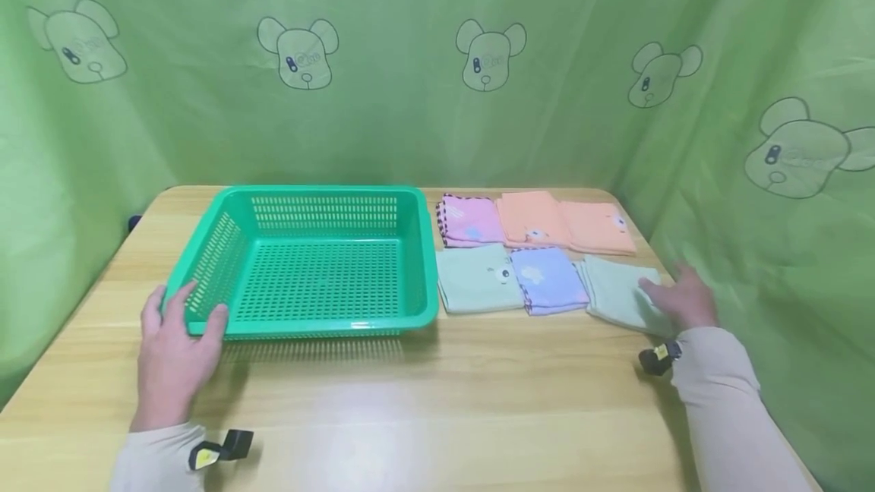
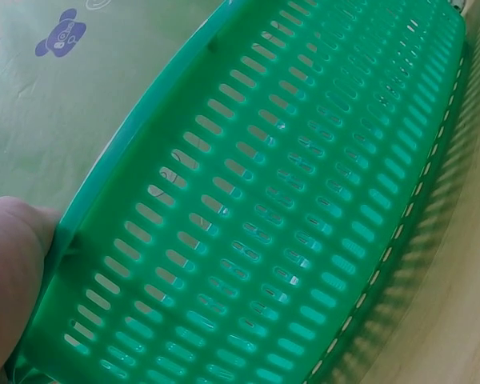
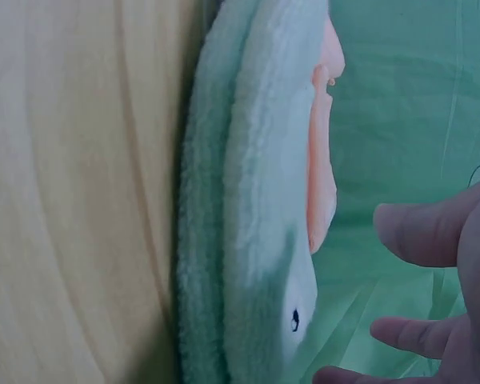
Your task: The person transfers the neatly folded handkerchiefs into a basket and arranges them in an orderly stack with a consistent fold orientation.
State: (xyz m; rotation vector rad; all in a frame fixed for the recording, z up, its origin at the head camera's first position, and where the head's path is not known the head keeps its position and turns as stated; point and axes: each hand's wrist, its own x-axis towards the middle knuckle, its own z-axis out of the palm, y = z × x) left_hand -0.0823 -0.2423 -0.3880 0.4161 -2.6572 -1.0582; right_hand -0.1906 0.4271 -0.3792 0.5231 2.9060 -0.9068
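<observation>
A green plastic basket with slotted walls stands on the left of the table. My left hand holds its near left corner, fingers and thumb at the rim; the left wrist view shows part of this hand against the rim. To the right lie several folded towels in two rows. My right hand hovers at the right edge of a pale green towel, fingers spread and holding nothing. In the right wrist view the towel shows its folded layers and an eye print, with the thumb apart from it.
The back row has a pink towel and two orange towels. In front lie another pale green towel and a purple towel. A green curtain with bear faces surrounds the wooden table.
</observation>
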